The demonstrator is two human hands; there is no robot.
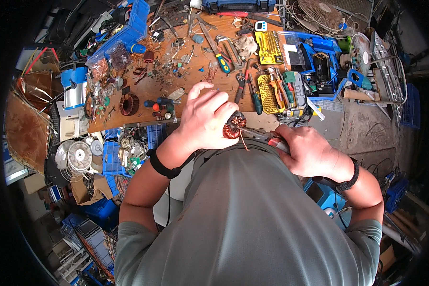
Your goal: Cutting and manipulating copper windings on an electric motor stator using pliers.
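My left hand (205,117) is closed around a copper-wound ring coil (234,126), held just in front of my body at the bench's near edge. One loose copper wire end (244,143) sticks down from the coil. On the right, my right hand (307,148) grips a red-handled tool (277,142) with a slim metal shaft (256,133). The shaft points left and its tip meets the coil. Fingers cover much of the handle, so I cannot tell its exact kind.
The wooden bench (148,88) carries loose parts, a second copper coil (129,104), a saw (221,62) with green-yellow handle, screwdrivers (256,102), and yellow bit cases (268,46). Blue crates (113,157) of scrap stand left; a fan (360,50) stands right.
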